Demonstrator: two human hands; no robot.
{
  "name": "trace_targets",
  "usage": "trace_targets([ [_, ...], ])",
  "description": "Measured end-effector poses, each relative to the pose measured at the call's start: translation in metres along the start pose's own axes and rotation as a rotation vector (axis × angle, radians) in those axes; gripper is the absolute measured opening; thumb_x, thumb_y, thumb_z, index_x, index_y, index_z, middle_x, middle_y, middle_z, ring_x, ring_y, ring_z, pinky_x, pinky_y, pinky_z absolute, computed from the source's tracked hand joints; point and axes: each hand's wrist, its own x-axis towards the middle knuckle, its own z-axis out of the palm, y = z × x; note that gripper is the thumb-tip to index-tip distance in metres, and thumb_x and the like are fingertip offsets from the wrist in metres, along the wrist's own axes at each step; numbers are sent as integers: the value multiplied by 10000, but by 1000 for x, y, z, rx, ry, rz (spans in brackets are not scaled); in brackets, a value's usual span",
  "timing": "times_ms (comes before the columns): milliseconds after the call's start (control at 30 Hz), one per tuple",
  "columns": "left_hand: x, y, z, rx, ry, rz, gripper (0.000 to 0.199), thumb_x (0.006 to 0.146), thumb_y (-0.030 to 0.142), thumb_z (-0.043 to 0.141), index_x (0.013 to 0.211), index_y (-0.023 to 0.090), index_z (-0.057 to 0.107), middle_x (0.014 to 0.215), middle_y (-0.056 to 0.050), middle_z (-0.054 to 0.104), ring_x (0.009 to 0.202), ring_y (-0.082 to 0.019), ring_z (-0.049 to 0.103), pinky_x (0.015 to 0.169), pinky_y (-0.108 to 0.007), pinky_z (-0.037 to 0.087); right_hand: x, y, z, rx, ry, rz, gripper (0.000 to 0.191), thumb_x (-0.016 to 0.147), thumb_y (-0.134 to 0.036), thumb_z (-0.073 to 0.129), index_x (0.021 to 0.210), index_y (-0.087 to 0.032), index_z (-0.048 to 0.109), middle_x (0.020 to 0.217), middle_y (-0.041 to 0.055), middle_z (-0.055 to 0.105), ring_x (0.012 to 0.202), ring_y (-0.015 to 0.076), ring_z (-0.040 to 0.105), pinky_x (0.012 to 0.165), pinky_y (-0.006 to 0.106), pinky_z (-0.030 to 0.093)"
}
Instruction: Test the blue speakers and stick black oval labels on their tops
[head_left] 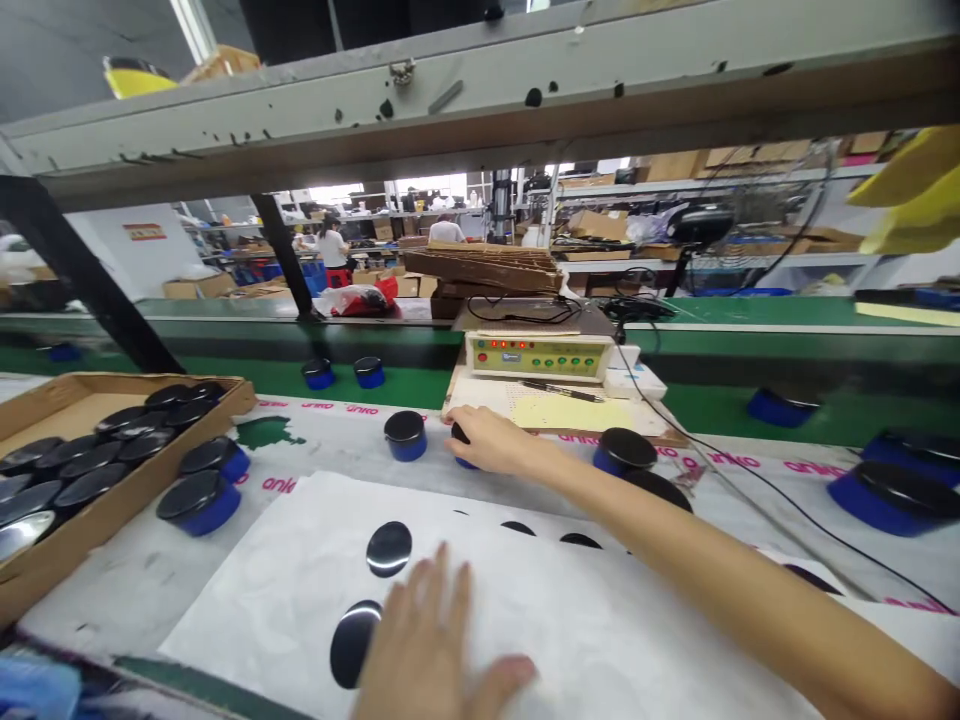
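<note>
Blue canister, squat and round with a dark top, sits near the middle of the head view, at the front edge of the board under the control box. Most of it is hidden by the person's right hand, whose fingers are curled around it. Just left of it stands a matching canister, its black top glossy, its side plain blue.

Over the white sheet, the left hand is spread, thumb out to the side (it is blurred, so whether it presses down cannot be told). Shiny black discs show on the sheet beside its fingers.

At far left, a shallow cardboard tray holds dark, round, glossy-topped pieces crowded together, with a bare strip of cardboard behind them.
</note>
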Motion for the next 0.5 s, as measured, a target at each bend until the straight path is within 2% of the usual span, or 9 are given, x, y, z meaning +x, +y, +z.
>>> trace_targets([
  [100, -48, -51, -8, 111, 35, -409, 680, 829, 595, 476, 1364, 178, 431, 1371, -208, 497, 1224, -399, 501, 906, -567, 469, -5, -20, 1, -24, 3, -31, 261, 927, -297, 547, 1140, -148, 565, 1206, 98, 551, 1080, 247, 542, 905, 459, 444],
  [167, -68, -66, -11, 153, 56, -569, 722, 782, 626, 506, 1328, 155, 458, 1372, -223, 481, 1259, -444, 439, 938, -622, 406, -21, -35, -2, 6, -74, -104, 268, 924, -358, 535, 1075, -143, 593, 1090, 100, 607, 976, 234, 584, 822, 387, 472],
  [233, -76, -65, -9, 137, 77, -605, 696, 769, 611, 519, 1282, 140, 497, 1381, -225, 463, 1293, -466, 376, 979, -653, 338, -37, -48, -1, 43, -188, -198, 354, 890, -461, 555, 1040, -145, 612, 976, 97, 645, 865, 226, 613, 705, 327, 486],
  [267, -75, -60, -7, 101, 86, -587, 649, 780, 577, 520, 1266, 147, 510, 1386, -216, 460, 1304, -463, 359, 995, -657, 314, -44, -53, 2, 55, -238, -251, 400, 861, -491, 587, 1066, -148, 609, 978, 99, 651, 864, 233, 616, 692, 323, 487],
  [333, -69, -51, -3, -9, 113, -554, 543, 798, 488, 526, 1249, 188, 520, 1390, -178, 465, 1318, -436, 349, 1018, -652, 288, -51, -62, 10, 57, -306, -376, 497, 811, -459, 660, 1195, -159, 558, 1157, 118, 614, 1034, 276, 573, 798, 370, 478],
  [433, -55, -40, -2, -239, 182, -564, 459, 757, 428, 568, 1161, 211, 544, 1349, -154, 502, 1303, -409, 376, 1030, -630, 300, -48, -74, 21, 43, -379, -602, 672, 776, -336, 703, 1367, -208, 410, 1458, 84, 401, 1337, 300, 313, 1010, 475, 349],
  [467, -51, -38, -4, -336, 211, -590, 446, 735, 432, 587, 1119, 208, 548, 1296, -156, 537, 1272, -401, 416, 1021, -611, 330, -45, -78, 23, 7, -381, -685, 687, 779, -329, 692, 1382, -207, 387, 1469, 70, 393, 1367, 289, 262, 1032, 494, 324],
  [500, -48, -36, -7, -446, 243, -629, 437, 720, 440, 601, 1085, 206, 547, 1225, -153, 575, 1222, -386, 471, 1000, -584, 375, -42, -83, 23, -53, -364, -759, 646, 790, -323, 673, 1364, -190, 408, 1420, 72, 462, 1355, 278, 287, 1036, 501, 322],
])
